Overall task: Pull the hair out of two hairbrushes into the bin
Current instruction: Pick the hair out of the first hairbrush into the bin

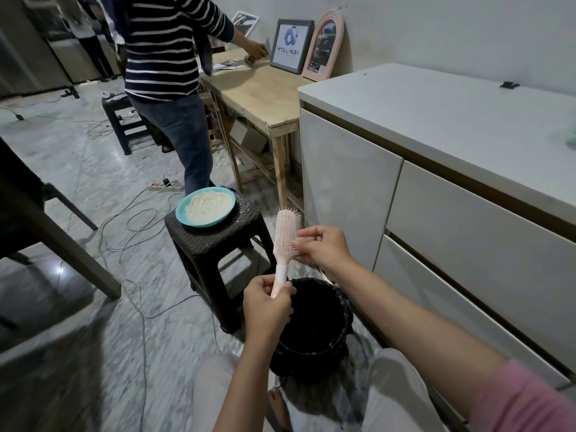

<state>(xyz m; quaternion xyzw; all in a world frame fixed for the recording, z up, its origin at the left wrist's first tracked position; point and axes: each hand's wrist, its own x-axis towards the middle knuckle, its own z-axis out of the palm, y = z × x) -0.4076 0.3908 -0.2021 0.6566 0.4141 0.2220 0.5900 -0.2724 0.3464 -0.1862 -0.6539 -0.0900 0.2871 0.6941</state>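
We see the left hand [267,302] grip the pale pink plastic paddle hairbrush [285,243] by its handle above the black bin [314,332]; the right hand [321,246] pinches at its bristles.

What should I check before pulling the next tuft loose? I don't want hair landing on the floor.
1. Left hand grips the brush by its handle: ok.
2. Right hand has its fingers at the bristles: ok.
3. Hair actually pinched: cannot tell, too fine to see.
4. Bin open, below the hands: ok.
5. Brush head directly over the bin: cannot tell; it looks beyond the far rim.
6. Plate on the stool clear of the drop: ok.
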